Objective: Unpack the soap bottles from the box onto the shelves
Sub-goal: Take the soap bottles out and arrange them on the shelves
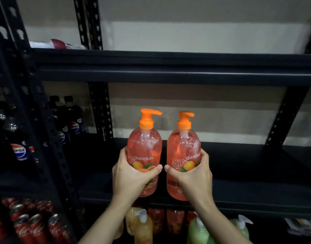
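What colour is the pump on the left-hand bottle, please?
The pump is orange; the head view shows it.

I read "guardian" in white lowercase letters on the left soap bottle (pixel 144 147), and the same word on the right soap bottle (pixel 183 147). Far left, the dark bottles (pixel 74 124) carry round labels reading "pepsi". At lower left, the red cans (pixel 37 229) show the white Coca-Cola script, partly blurred.

Two soap bottles (pixel 144 148) pink-orange, orange pumps; shelf (pixel 256 164) black; cans (pixel 33 226) red.
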The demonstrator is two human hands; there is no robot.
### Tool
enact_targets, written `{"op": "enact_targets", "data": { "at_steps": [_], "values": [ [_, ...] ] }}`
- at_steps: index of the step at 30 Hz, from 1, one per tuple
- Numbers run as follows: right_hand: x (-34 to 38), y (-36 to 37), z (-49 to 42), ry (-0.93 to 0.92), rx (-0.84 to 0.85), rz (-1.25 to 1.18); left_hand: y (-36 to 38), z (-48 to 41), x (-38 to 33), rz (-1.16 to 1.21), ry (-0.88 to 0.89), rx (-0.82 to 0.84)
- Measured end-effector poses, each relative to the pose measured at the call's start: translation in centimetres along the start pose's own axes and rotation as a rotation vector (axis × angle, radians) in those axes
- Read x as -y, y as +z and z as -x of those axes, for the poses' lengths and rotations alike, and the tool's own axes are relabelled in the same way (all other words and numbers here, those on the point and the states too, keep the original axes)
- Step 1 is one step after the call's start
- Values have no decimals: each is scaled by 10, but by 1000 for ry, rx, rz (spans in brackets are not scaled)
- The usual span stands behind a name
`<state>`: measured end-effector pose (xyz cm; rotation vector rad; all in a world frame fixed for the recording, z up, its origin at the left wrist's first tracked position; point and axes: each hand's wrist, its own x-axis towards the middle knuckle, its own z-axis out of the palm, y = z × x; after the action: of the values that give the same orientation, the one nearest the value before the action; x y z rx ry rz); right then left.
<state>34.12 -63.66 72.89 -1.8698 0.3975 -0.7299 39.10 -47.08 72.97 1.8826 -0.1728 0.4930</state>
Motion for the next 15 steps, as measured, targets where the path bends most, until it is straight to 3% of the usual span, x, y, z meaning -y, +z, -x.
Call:
{"op": "enact_targets", "data": {
  "at_steps": [15],
  "values": [
    [-19,49,-39,76,-107,101,41,-83,64,-22,-26,4]
  ]
}}
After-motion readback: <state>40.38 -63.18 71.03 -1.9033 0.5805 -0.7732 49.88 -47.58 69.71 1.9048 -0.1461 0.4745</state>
